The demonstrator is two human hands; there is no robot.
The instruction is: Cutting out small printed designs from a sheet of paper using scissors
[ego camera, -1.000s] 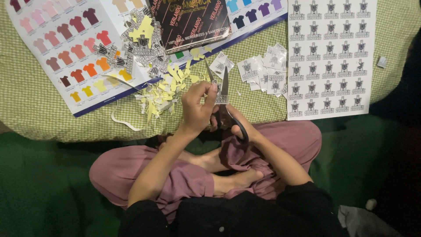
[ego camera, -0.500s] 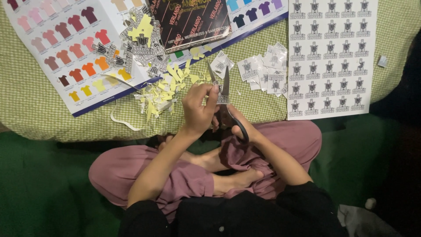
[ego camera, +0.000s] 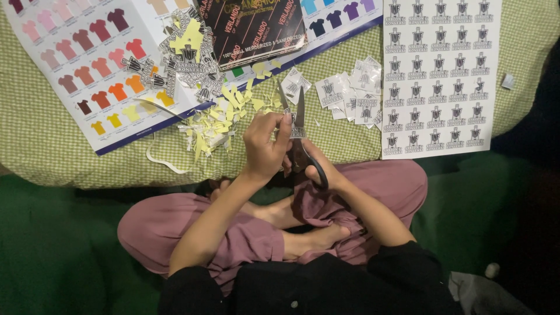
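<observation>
My right hand grips the black handles of a pair of scissors, blades pointing away from me. My left hand pinches a small printed sticker piece right at the blades. Just beyond lies a heap of yellow paper offcuts. A loose pile of cut-out stickers sits to the right of the blades. A white sticker sheet with rows of the same grey emblem lies further right.
I sit cross-legged in pink trousers on a green floor cover, facing a green checked cloth. A shirt colour chart lies at the left with cut emblems on it. A dark booklet lies at the top.
The scissors and both hands shifted only slightly while working on the small piece; the blades look a bit more closed on it.
</observation>
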